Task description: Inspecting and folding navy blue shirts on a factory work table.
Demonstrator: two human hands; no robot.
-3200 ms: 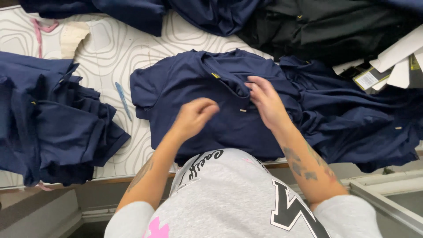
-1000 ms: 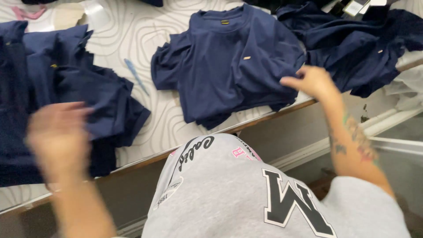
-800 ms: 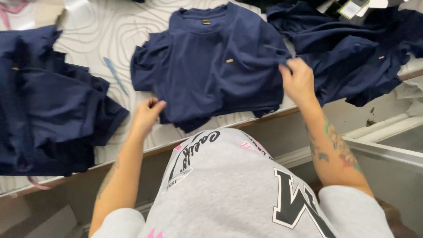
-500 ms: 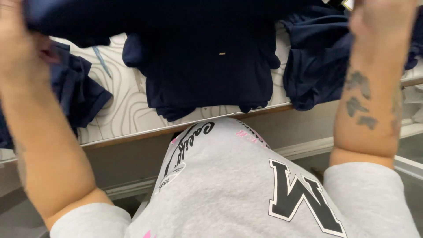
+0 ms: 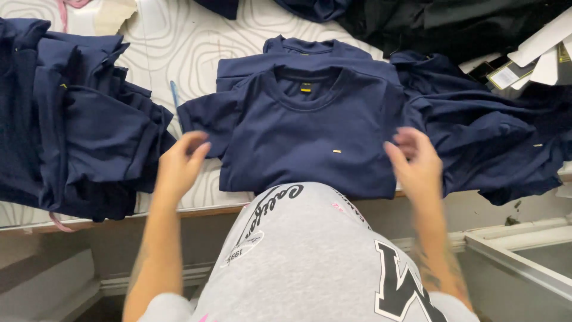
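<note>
A navy T-shirt (image 5: 310, 134) lies flat, front up, on the white patterned table (image 5: 173, 53), on top of another navy shirt (image 5: 304, 49) whose collar shows behind it. My left hand (image 5: 179, 164) hovers at the shirt's left sleeve, fingers loosely apart, holding nothing. My right hand (image 5: 414, 161) is at the shirt's right edge, blurred, fingers spread and empty.
A heap of navy shirts (image 5: 71, 119) fills the left of the table. More crumpled navy shirts (image 5: 500, 143) lie to the right, black garments (image 5: 453, 24) at the back, white cards and tags (image 5: 530, 56) at far right. A blue pen (image 5: 174, 95) lies beside the left heap.
Both hands lifted a navy shirt up high, then laid it flat on the stack. They have let go and now sit at its two sides.
</note>
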